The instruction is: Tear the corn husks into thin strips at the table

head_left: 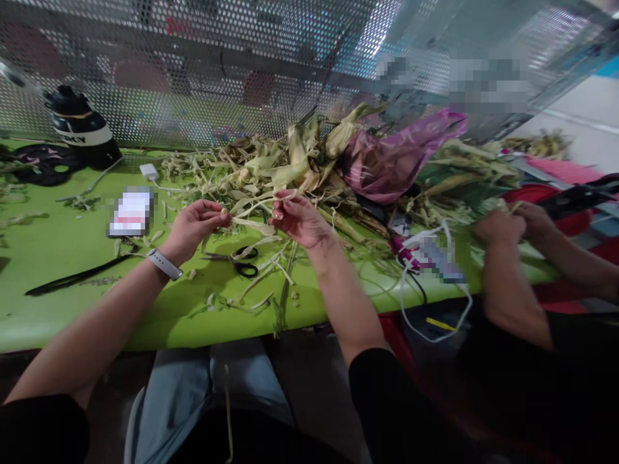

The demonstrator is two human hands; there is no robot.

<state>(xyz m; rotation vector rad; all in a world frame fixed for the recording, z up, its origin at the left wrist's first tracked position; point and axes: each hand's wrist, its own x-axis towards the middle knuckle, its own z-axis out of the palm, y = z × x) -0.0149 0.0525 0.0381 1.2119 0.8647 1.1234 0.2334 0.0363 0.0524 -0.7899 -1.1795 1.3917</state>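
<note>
Pale corn husk strips (252, 210) stretch between my two hands above the green table. My left hand (197, 224), with a watch on the wrist, pinches one end of them between thumb and fingertips. At the other end, my right hand (302, 219) has its fingers curled and closed on the strips. Below the hands lie black-handled scissors (245, 263) and loose husk scraps (264, 280). Right behind them rises a heap of dried corn husks (271, 161). Exactly how the strips are joined cannot be made out.
A phone (130, 212) and a black strap (77, 276) lie left, before a dark bottle (82, 129). A pink plastic bag (391, 154) rests on the heap. White cables (411, 309) hang over the edge at right, beside a co-worker's hands (503, 225). Perforated metal (193, 84) stands behind.
</note>
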